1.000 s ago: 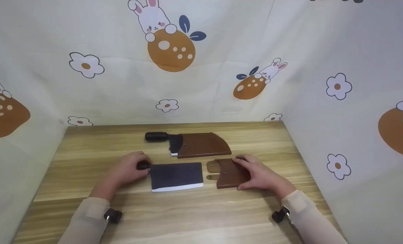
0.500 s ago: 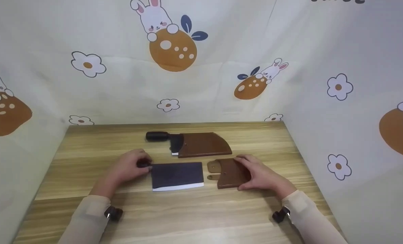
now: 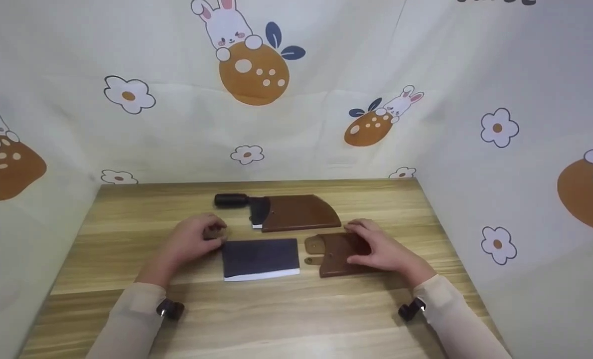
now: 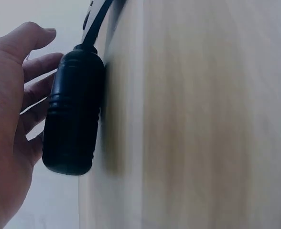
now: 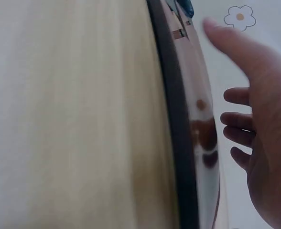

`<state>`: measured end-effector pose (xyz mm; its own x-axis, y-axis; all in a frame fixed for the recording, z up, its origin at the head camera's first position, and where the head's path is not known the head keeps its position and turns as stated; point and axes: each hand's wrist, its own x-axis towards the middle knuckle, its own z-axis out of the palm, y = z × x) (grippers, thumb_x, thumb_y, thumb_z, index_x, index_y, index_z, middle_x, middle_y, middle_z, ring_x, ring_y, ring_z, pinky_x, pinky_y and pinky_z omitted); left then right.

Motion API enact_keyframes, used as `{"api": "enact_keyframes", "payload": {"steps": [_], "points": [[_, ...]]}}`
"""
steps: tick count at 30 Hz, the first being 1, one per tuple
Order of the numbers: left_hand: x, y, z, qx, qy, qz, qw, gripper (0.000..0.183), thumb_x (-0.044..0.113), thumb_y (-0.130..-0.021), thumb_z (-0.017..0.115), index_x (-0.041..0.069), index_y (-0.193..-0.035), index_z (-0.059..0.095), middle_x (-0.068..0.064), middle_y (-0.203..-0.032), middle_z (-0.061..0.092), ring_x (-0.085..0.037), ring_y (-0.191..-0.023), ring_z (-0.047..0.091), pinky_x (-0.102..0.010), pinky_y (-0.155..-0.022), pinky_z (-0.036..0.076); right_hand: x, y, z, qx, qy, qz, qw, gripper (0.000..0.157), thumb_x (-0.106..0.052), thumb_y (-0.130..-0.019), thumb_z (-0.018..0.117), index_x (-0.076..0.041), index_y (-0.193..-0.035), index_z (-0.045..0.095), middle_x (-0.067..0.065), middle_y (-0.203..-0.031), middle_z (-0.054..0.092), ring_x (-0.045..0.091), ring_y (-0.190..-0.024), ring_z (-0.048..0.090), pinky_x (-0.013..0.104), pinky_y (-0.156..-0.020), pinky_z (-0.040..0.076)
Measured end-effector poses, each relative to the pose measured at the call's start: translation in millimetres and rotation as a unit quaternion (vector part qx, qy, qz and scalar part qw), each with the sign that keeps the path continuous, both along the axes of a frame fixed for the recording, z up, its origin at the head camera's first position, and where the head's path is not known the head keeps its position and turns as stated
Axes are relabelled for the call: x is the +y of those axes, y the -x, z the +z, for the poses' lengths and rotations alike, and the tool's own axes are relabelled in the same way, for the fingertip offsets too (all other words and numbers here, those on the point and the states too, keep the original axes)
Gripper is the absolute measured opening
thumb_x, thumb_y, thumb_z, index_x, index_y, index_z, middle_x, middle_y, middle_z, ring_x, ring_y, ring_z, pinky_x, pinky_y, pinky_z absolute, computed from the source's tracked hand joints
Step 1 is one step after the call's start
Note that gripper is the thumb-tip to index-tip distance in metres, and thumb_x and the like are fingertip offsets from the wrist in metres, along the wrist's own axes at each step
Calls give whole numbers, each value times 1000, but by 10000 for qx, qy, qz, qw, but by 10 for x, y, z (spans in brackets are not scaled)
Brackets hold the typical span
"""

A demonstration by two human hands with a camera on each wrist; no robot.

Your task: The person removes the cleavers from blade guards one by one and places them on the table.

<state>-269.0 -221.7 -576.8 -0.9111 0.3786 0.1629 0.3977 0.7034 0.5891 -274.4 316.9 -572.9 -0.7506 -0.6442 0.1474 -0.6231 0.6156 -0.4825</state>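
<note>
A cleaver with a dark rectangular blade [image 3: 260,257] and a pale cutting edge lies flat on the table, handle to the left. My left hand [image 3: 193,239] hovers by that handle; the left wrist view shows its loose fingers behind the black ribbed handle [image 4: 73,114], not wrapped round it. To the right of the blade lies a brown leather sheath [image 3: 339,257], its two strap tabs pointing at the cleaver. Over the sheath's right end is my right hand [image 3: 383,249], thumb and fingers spread. From the right wrist, a gap shows between that hand and the glossy sheath [image 5: 205,95].
Behind them lies a second cleaver, its black handle [image 3: 230,200] to the left and its blade inside a brown sheath [image 3: 301,214]. Patterned cloth [image 3: 316,129] encloses the wood-grain table [image 3: 276,319] at the back and both sides.
My left hand has let go of the cleaver's handle and risen slightly. My right hand has loosened from the sheath and lifted off it. Cleavers and sheaths stay in place.
</note>
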Motion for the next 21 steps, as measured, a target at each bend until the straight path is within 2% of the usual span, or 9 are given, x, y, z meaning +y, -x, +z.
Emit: {"api": "enact_keyframes", "payload": {"steps": [4,9,14,21], "points": [[67,83,37,227,-20,17,9997,34,25,-96,85,8,-124,77,-7,-117,74,-32,-112,69,-57,-97,57,-100,86,50,118,92,34,9999,78,-41,-94,87,-2,-155,58,14,-154,54,34,-143,52,59,-119,43],[157,250,66,584,161,192,9980,37,28,-93,87,8,-123,77,-10,-119,74,-36,-113,68,-58,-99,54,-247,226,59,142,84,13,9999,78,-49,-97,83,-4,-156,58,13,-154,54,33,-143,52,58,-121,42],[241,432,103,542,434,421,9967,45,34,-93,87,10,-129,76,-15,-130,71,-41,-125,63,-64,-109,47,-442,372,84,126,110,44,9999,77,-46,-97,84,-3,-155,59,15,-153,54,34,-144,51,55,-122,41],[328,704,138,468,889,373,9942,60,39,-94,85,10,-144,70,-21,-153,59,-45,-146,49,-75,-121,31,-728,569,131,382,-46,66,9992,75,-38,-93,90,-1,-151,61,18,-151,55,36,-142,51,53,-121,42]]}}
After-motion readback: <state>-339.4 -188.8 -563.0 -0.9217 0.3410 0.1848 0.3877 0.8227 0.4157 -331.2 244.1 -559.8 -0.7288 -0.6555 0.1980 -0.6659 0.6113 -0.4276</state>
